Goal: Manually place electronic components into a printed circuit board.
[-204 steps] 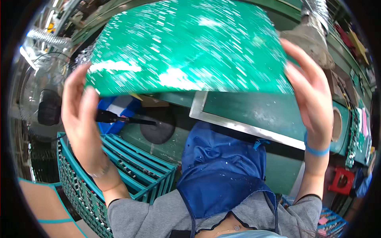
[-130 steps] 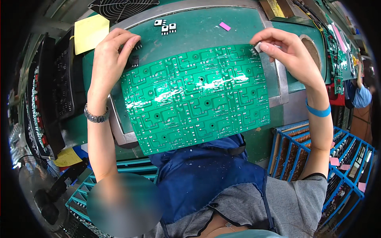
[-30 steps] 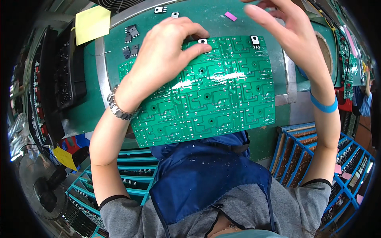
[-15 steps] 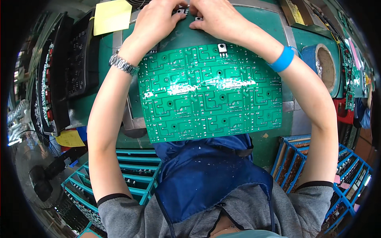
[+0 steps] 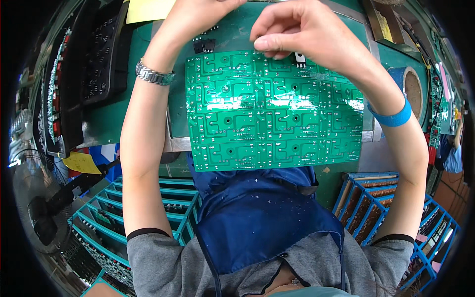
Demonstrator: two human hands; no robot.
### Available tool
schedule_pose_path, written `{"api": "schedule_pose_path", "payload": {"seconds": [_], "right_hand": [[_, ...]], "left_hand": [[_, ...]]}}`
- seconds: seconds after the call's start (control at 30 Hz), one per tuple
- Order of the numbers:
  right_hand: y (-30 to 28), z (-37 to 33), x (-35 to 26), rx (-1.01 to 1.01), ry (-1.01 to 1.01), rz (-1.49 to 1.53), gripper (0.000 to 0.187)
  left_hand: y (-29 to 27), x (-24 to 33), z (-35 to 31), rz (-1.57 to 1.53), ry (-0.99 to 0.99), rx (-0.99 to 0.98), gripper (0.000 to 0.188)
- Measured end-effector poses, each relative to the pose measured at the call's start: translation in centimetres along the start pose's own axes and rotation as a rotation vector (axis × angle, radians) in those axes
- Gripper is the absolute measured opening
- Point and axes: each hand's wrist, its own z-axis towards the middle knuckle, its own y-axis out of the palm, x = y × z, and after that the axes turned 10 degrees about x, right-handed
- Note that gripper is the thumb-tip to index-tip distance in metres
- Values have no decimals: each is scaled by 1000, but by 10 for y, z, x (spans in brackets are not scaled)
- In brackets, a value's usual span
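A large green circuit board panel lies in front of me, its far edge near my hands. My right hand is over that far edge, thumb and fingers pinched together; whatever is between the fingertips is hidden. Just under this hand a transistor with a metal tab stands at the board's edge, partly covered. My left hand is beyond the board, its fingers mostly cut off by the top of the picture. Loose black transistors lie on the green mat below the left hand.
A black tray stands at left beside a yellow paper. At right are a tape roll and a metal box. Slotted racks, one teal and one blue, flank my lap. A fan is far left.
My right hand has come back from the far mat to the board's edge, fingers pinched. My left hand has moved farther toward the top edge. The whole view has shifted slightly.
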Motion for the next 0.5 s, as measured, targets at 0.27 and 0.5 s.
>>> {"api": "schedule_pose_path", "payload": {"seconds": [0.27, 0.5], "right_hand": [[14, 10, 25, -104, 28, -6, 30], [36, 8, 12, 2, -155, -279, 32]], "left_hand": [[-9, -28, -5, -406, -196, 7, 11], [-9, -26, -7, -376, -210, 3, 10]]}}
